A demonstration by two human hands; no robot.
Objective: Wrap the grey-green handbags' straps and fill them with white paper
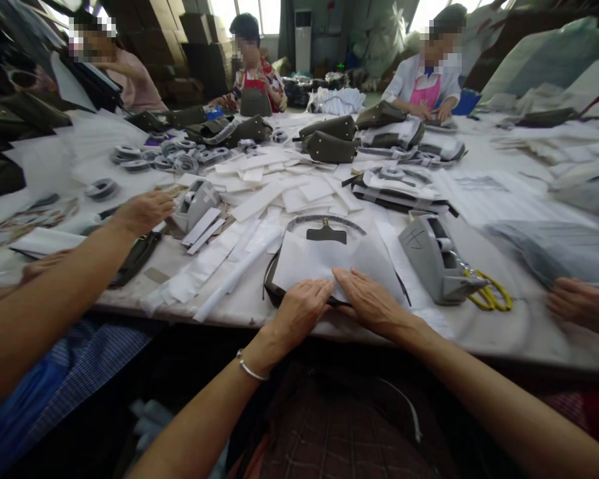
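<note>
Head view: fingers (321,287) on paper-covered bag (326,235) (inside hidden)

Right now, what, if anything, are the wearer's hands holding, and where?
Left hand and right hand rest on the paper-covered bag at its near edge; whether they grip it is unclear.

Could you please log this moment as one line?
left hand: on white sheet | right hand: on white sheet | sheet: over dark bag | beside bag: grey tape dispenser

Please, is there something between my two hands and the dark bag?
Yes: a white sheet lies over the bag, under your left hand and right hand. I see nothing else between them.
</note>
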